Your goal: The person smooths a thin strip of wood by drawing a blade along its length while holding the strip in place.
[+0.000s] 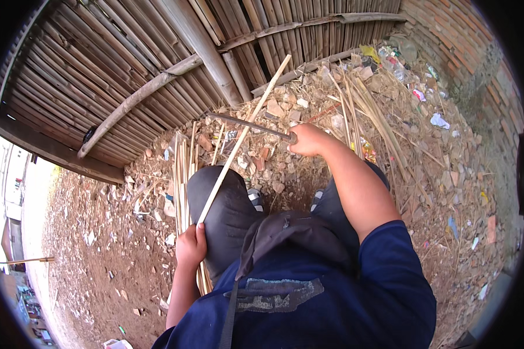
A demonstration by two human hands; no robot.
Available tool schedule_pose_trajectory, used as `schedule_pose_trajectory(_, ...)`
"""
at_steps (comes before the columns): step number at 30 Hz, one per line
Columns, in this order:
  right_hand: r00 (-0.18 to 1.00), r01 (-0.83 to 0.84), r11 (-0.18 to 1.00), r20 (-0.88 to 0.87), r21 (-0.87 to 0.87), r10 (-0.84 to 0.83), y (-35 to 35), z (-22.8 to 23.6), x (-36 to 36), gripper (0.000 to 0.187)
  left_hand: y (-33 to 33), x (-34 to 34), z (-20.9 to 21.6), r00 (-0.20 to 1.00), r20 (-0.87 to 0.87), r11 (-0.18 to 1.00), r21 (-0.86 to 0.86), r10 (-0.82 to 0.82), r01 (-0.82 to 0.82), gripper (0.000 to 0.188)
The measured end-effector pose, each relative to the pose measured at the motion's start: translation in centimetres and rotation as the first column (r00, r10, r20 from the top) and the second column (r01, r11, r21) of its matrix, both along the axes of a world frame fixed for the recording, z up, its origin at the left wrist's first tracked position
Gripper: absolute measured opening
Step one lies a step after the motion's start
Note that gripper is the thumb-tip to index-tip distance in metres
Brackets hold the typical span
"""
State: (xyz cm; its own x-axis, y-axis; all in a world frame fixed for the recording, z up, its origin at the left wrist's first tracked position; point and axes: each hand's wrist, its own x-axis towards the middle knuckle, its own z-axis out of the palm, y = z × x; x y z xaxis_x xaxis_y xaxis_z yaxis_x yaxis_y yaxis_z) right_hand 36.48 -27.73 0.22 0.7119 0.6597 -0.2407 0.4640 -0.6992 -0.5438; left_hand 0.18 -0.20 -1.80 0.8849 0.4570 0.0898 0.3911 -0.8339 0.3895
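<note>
My left hand [191, 246] is closed around the lower end of a long pale bamboo strip [230, 158], beside my left knee. The strip slants up and away to the right over my thigh. My right hand [308, 139] grips the handle of a long, thin-bladed knife [268, 129], held out beyond my knees. Its dark blade points left and crosses the strip at mid-length; whether they touch, I cannot tell. Next to my left leg lies a bundle of similar strips [181, 168], partly hidden by my hand and arm.
More split strips [378, 113] lie on the ground at the far right. A slatted bamboo wall [122, 70] with wooden poles stands ahead, and a brick wall [501, 99] rises on the right. Stones, brick pieces and litter cover the dirt ground [99, 267].
</note>
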Motion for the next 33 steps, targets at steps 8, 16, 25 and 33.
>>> schedule_pose_trajectory(8,1.0,-0.002,1.0,-0.002,0.013,0.002,-0.1,0.1,-0.1,0.036,0.2,0.0,-0.2,1.0,0.019,1.0,0.005,-0.014,0.014,0.045)
schedule_pose_trajectory(16,1.0,-0.025,0.999,-0.018,0.048,0.026,-0.2,-0.2,0.1,0.037,0.3,0.0,-0.3,0.999,0.044,0.999,-0.035,-0.017,0.019,0.047)
schedule_pose_trajectory(25,0.999,-0.027,0.998,-0.041,0.051,0.029,-0.2,-1.3,0.7,0.036,0.4,0.1,-0.8,0.997,0.077,0.998,-0.066,-0.015,0.02,0.045)
schedule_pose_trajectory(33,0.998,-0.01,0.999,-0.066,0.047,0.013,-0.3,-0.7,0.5,0.036,0.2,0.2,-0.8,0.995,0.101,0.998,-0.059,-0.022,0.028,0.045)
